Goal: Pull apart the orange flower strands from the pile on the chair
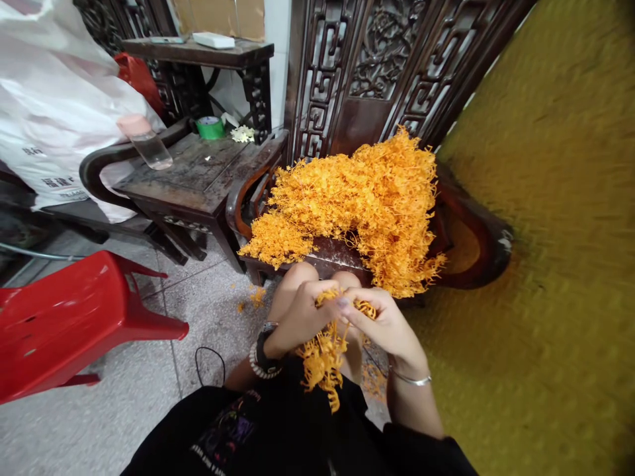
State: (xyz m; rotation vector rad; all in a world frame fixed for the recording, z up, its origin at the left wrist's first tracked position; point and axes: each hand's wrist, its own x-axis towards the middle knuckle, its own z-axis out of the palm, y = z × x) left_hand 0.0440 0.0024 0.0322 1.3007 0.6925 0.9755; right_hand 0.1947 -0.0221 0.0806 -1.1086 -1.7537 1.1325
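Both hands meet over my lap, closed on a cluster of curly orange plastic pieces [322, 360]. My left hand [307, 311] pinches the cluster from the left, and part of it dangles below that hand. From the right, my right hand [384, 324] grips more of the same curly strands, its thumb close to the left fingertips. What lies right between the fingertips is hidden. Just beyond my knees, a large heap of the same orange pieces [357, 192] covers most of a carved dark wooden chair [337, 254].
A red plastic stool [64, 317] stands at the left. Behind it, a dark wooden side table [183, 172] bears a bottle [149, 145] and green tape [210, 127]. A large white sack [59, 106] rests at the upper left. Yellow-green textured material [550, 231] fills the right side.
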